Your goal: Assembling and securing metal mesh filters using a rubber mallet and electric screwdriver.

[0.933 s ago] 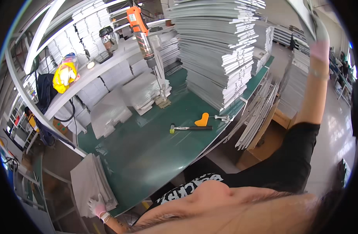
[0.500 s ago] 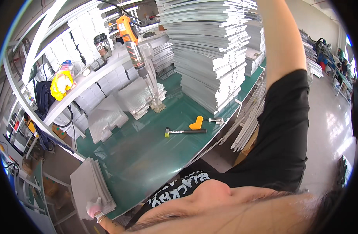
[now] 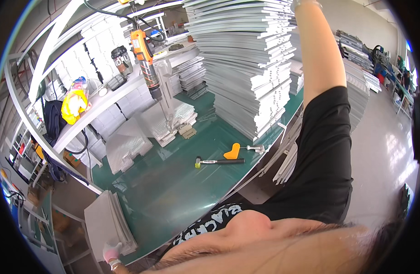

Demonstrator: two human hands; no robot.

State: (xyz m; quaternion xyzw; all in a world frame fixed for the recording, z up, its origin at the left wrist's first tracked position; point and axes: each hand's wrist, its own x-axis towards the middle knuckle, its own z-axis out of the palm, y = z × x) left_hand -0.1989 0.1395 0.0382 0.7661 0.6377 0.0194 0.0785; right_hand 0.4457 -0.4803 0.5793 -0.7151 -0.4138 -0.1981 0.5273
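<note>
Left hand [image 3: 112,252]: gloved, on the low stack's top sheet; cannot tell whether spread or pinching.
Low stack [image 3: 104,220]: pale grey sheets, left end of the green tabletop [image 3: 169,185].
Right hand: beyond the upper edge, state cannot be told; forearm [image 3: 320,55] raised.
Tall stack [image 3: 239,68]: white panels, tabletop's far right.
Hammer [image 3: 228,161]: 1, black-handled, lying beside the yellow tool [image 3: 232,151].
Driver [image 3: 143,52]: 1, orange, hanging above the tabletop.
</note>
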